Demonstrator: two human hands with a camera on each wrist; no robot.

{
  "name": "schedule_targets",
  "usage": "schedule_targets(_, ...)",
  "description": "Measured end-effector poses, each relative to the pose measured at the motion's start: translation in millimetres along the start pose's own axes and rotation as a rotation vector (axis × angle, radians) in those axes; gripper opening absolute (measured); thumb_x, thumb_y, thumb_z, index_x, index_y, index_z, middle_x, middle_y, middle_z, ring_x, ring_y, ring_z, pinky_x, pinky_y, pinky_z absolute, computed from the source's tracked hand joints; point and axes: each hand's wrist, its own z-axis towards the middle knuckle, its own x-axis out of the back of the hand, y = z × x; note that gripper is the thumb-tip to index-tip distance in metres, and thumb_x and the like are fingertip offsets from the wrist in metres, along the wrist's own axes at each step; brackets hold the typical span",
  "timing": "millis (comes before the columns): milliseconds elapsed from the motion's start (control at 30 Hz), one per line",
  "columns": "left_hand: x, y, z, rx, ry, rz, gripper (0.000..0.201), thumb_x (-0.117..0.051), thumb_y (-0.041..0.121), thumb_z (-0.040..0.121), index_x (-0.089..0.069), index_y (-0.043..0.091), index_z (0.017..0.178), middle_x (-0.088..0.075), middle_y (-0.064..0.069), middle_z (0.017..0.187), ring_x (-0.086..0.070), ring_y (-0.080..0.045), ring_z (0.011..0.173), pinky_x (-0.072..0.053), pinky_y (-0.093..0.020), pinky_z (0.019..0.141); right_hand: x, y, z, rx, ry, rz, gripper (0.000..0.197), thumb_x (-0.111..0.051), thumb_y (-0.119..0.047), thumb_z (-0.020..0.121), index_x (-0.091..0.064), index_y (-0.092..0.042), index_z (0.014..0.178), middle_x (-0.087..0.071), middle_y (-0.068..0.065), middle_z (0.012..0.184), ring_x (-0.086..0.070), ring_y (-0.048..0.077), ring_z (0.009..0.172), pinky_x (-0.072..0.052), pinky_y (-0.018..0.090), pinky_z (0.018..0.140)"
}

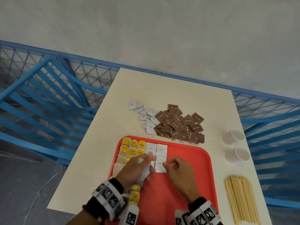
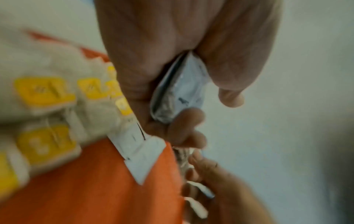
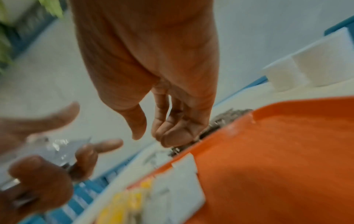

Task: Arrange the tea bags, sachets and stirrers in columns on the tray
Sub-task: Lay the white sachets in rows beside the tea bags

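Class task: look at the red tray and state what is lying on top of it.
On the red tray: yellow-tagged tea bags at its left, white coffee sachets beside them. Both hands cover part of these columns, so what lies beneath cannot be seen.

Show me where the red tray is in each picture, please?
Head view: the red tray fills the bottom middle, on the table under both hands.
Left wrist view: the tray covers the lower left.
Right wrist view: the tray covers the lower right.
Shared landmark: the yellow-tagged tea bags, with white coffee sachets lined up next to them.
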Motion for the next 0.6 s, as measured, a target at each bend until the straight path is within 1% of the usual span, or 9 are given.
schedule_targets(67,5.3,10.4,-17.1,0.149,-0.171,-0.441,0.072,-0.038,0.068,0.09,-0.069,0.01,0.119,-0.066,-0.013,0.079,-0.057,-0.021,0.049,-0.036,-0.017,0.038,14.8,-31.7,-11.1,0.117,-0.076,0.168,0.01,-0.073,-0.018,0.087,-0.07,-0.026,0.081,-0.065,-0.006,0.068,-0.053,0.0,0.061,-0.041,0.017,0.06)
schedule_targets(133,8.7,13.0,-25.9,0.17,-0.289,-0.595,0.078,-0.034,0.071,0.088,-0.067,0.01,0.123,-0.062,-0.012,0.077,-0.056,-0.02,0.047,-0.036,-0.016,0.034,22.4,-59.6,-23.9,0.225,-0.21,0.233,0.015,-0.073,-0.016,0.087,-0.07,-0.029,0.079,-0.066,-0.014,0.072,-0.051,0.001,0.064,-0.04,0.013,0.061)
schedule_targets(200,6.7,14.1,-31.1,0.147,-0.297,-0.602,0.076,-0.039,0.071,0.086,-0.067,0.01,0.122,-0.062,-0.013,0.079,-0.056,-0.019,0.046,-0.037,-0.017,0.034,20.3,-73.6,-33.9,0.234,-0.286,0.159,0.013,-0.08,-0.033,0.076,-0.069,-0.029,0.08,-0.062,-0.013,0.078,-0.052,0.001,0.067,-0.039,0.011,0.062)
schedule_targets(300,3.0,8.7,-33.1,0.1,-0.213,-0.523,0.078,-0.044,0.07,0.089,-0.058,0.004,0.128,-0.064,-0.025,0.093,-0.062,-0.025,0.051,-0.047,-0.024,0.039,9.0,-76.2,-42.0,0.259,-0.255,-0.057,0.04,-0.075,-0.06,0.059,-0.06,-0.034,0.086,-0.052,-0.014,0.088,-0.051,0.0,0.081,-0.038,0.012,0.066)
schedule_targets(367,-0.3,7.0,-33.7,0.074,-0.174,-0.42,0.076,-0.049,0.074,0.085,-0.062,0.009,0.122,-0.065,-0.032,0.098,-0.067,-0.03,0.066,-0.052,-0.029,0.05,4.1,-78.3,-42.6,0.218,-0.249,-0.064,0.04,-0.079,-0.052,0.062,-0.053,-0.043,0.091,-0.052,-0.015,0.091,-0.051,0.0,0.083,-0.038,0.014,0.068)
schedule_targets(400,-2.1,6.7,-34.3,0.066,-0.161,-0.367,0.072,-0.049,0.074,0.084,-0.065,0.012,0.117,-0.067,-0.03,0.093,-0.067,-0.03,0.066,-0.052,-0.03,0.051,3.3,-78.2,-41.6,0.18,-0.238,-0.025,0.038,-0.081,-0.044,0.066,-0.053,-0.045,0.091,-0.057,-0.013,0.091,-0.053,0.001,0.079,-0.039,0.017,0.068)
schedule_targets(433,-5.0,10.1,-38.0,0.055,-0.158,-0.315,0.069,-0.046,0.072,0.086,-0.066,0.013,0.115,-0.068,-0.026,0.086,-0.067,-0.03,0.06,-0.051,-0.029,0.047,3.8,-77.1,-40.0,0.146,-0.223,0.036,0.031,-0.082,-0.037,0.071,-0.057,-0.043,0.088,-0.062,-0.01,0.086,-0.054,0.002,0.073,-0.041,0.02,0.066)
schedule_targets(500,-7.8,14.1,-42.2,-0.004,-0.165,-0.225,0.065,-0.038,0.067,0.091,-0.067,0.015,0.116,-0.067,-0.021,0.077,-0.064,-0.027,0.05,-0.047,-0.025,0.039,8.4,-73.7,-36.7,0.104,-0.214,0.199,0.016,-0.082,-0.023,0.077,-0.067,-0.026,0.076,-0.066,-0.003,0.067,-0.054,0.004,0.057,-0.042,0.022,0.059)
schedule_targets(600,-10.7,15.9,-49.1,-0.131,-0.17,-0.166,0.052,-0.036,0.047,0.103,-0.067,0.005,0.106,-0.064,-0.01,0.06,-0.057,-0.016,0.04,-0.042,-0.021,0.038,18.0,-73.1,-36.1,0.072,-0.271,0.354,0.015,-0.075,-0.01,0.086,-0.068,-0.002,0.075,-0.061,-0.001,0.055,-0.052,0.003,0.047,-0.041,0.017,0.052)
